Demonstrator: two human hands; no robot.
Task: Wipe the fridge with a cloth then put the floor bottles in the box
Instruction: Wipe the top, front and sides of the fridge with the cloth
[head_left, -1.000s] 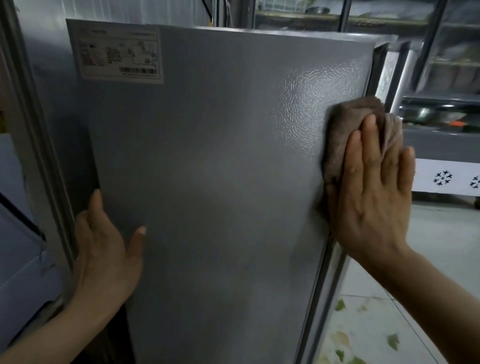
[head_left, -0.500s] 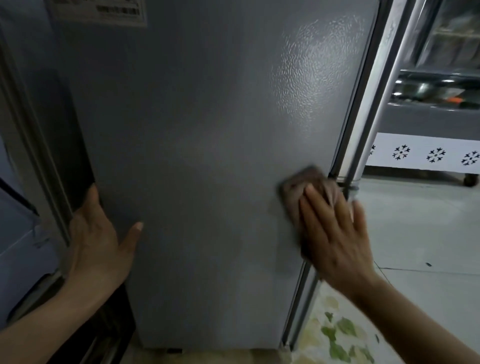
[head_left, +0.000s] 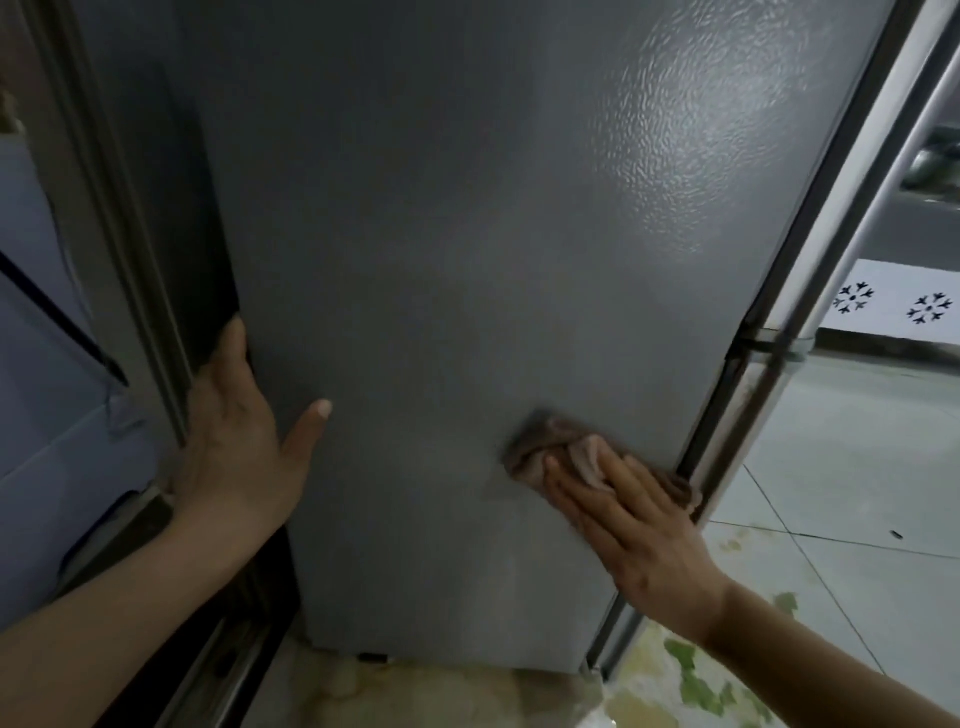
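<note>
Right hand (head_left: 631, 525) flat, fingers straight, pressing a brownish cloth (head_left: 550, 449) against the grey side panel of the fridge (head_left: 467, 234), low down and close to its right edge; cloth bunched up, poking out past the fingertips toward the left. Left hand (head_left: 239, 447) relaxed and spread, palm on the fridge's left edge, thumb lying out on the panel, other fingers mostly hidden round the corner so no telling how far they curl. Shiny textured patch up top right on the panel; door seal strip (head_left: 810, 291) running down the right side. Tiled floor (head_left: 857, 499) off right, stained with yellowish and green blotches near the fridge base; white panel with black snowflake marks (head_left: 893, 306) far right. No bottles or box in view.
</note>
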